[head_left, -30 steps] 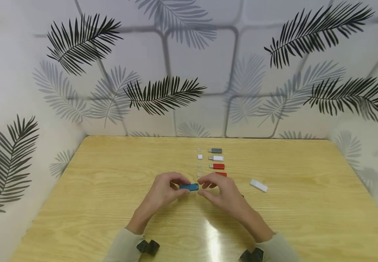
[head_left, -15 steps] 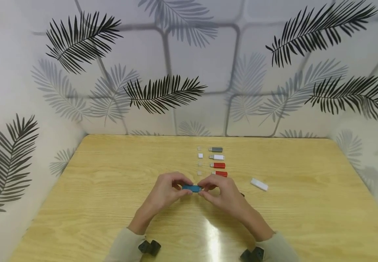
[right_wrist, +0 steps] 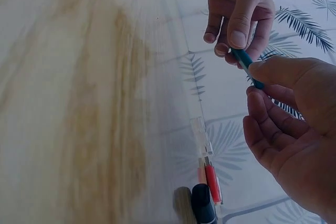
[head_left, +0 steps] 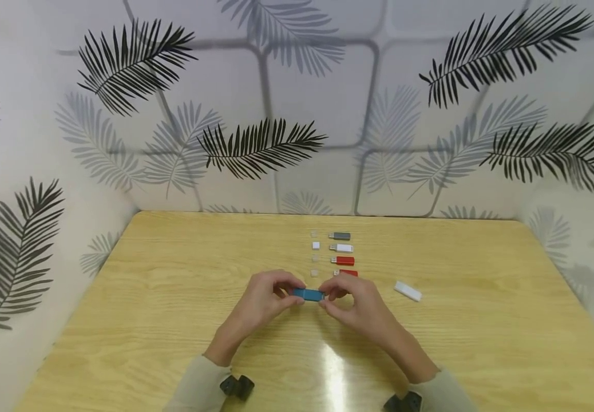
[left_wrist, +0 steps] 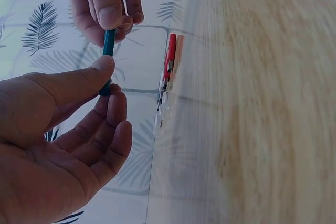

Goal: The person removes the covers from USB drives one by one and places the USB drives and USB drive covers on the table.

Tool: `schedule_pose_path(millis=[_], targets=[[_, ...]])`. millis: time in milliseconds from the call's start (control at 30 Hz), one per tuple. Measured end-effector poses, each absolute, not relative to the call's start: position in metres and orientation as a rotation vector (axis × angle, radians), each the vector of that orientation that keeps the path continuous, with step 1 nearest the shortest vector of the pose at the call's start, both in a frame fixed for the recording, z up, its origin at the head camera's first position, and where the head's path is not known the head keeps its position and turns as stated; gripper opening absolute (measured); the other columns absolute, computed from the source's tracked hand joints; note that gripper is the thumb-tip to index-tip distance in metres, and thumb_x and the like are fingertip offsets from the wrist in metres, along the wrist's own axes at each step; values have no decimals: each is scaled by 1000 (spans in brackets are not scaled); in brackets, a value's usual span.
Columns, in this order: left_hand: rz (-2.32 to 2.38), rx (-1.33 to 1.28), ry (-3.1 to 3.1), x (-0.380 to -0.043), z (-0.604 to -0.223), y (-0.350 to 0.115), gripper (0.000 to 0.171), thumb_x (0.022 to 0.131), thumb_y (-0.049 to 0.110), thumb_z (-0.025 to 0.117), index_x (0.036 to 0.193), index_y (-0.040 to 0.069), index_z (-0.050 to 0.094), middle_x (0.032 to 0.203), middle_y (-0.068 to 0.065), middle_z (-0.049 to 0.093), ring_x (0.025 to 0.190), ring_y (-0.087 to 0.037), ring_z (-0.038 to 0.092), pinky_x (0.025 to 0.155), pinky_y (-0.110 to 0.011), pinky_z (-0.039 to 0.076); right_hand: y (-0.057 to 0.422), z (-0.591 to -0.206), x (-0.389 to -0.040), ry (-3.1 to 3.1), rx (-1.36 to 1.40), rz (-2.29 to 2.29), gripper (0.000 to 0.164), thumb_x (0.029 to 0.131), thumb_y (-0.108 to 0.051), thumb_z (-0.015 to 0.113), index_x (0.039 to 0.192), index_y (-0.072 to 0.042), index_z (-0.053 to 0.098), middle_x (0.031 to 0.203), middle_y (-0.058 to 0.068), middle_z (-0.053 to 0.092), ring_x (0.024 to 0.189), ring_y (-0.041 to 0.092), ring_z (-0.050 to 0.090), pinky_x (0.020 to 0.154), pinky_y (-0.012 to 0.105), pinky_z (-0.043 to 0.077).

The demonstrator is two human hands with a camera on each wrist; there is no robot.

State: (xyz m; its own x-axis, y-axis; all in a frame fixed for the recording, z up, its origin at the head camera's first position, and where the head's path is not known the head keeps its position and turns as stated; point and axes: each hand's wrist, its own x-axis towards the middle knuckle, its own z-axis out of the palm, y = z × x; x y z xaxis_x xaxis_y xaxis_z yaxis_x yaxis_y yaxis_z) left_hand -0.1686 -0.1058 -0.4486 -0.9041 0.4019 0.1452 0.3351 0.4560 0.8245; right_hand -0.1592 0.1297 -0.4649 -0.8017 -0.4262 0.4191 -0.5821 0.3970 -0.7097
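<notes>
I see wood table. Leaf-print backdrop rises behind it and on both sides, leaves black and grey. On table I count four sticks in column: grey stick farthest, white stick next, then red sticks, nearest partly hidden from me. Caps just left: one white cap, three clear caps. White bar lies slanted, off to right. Low in right wrist view I get black object, cut off by frame.

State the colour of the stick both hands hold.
The stick is blue, clearest in the head view.
</notes>
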Motion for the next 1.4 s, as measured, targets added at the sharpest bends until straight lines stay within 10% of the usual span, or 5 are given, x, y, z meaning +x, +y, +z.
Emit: schedule_pose_path(millis=[1400], targets=[[1542, 842, 2568, -181, -452, -71, 15, 88, 6, 82, 102, 10, 76, 90, 5, 71, 78, -9, 65, 72, -31, 59, 164, -451, -166, -2510, 939, 1222, 22, 86, -3, 82, 103, -13, 71, 98, -8, 69, 86, 23, 66, 75, 42, 59]])
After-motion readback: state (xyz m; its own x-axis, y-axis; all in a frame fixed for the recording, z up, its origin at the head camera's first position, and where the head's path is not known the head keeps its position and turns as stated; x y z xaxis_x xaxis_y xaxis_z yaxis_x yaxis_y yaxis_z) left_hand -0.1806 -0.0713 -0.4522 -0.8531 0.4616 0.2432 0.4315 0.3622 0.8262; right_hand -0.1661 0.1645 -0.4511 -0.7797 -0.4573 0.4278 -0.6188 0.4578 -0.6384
